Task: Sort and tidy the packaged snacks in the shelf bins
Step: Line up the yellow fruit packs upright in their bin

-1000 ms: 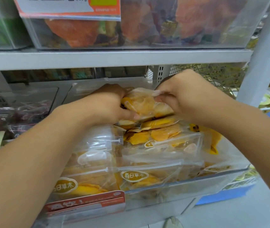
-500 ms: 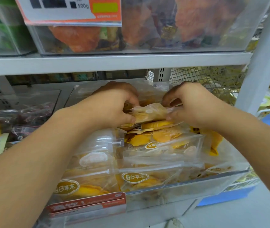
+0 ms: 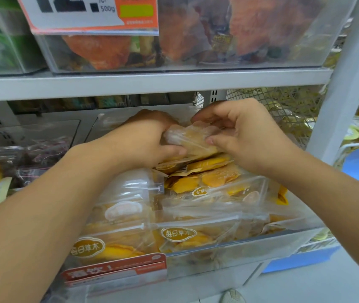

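- We are holding a clear snack packet (image 3: pixel 192 139) between both hands, above the rear part of the clear shelf bin (image 3: pixel 239 256) on the lower shelf.
- Our left hand (image 3: pixel 145 138) is gripping the packet's left end, fingers curled over its top and the thumb pressing in from below.
- Our right hand (image 3: pixel 242 136) is pinching the packet's right end, thumb under and curled fingers above it.
- The packet is lying roughly level, its wrapper crumpled; the pale orange pieces inside are looking like dried fruit, though the film is blurring them.
- Under it, more packets of yellow-orange fruit slices (image 3: pixel 204 182) are lying stacked in the bin, heaped higher toward the back edge.
- Along the bin's front edge, two packets with oval labels (image 3: pixel 88 247) are leaning against the clear wall, side by side.
- A red label strip (image 3: pixel 115 271) is sitting on the bin's front left corner.
- On the upper shelf (image 3: pixel 152 83), another clear bin (image 3: pixel 185 40) is showing orange-red packets, with a price card (image 3: pixel 91 16) at its front left.
- A neighbouring bin (image 3: pixel 21 162) to the left is holding darker packets.
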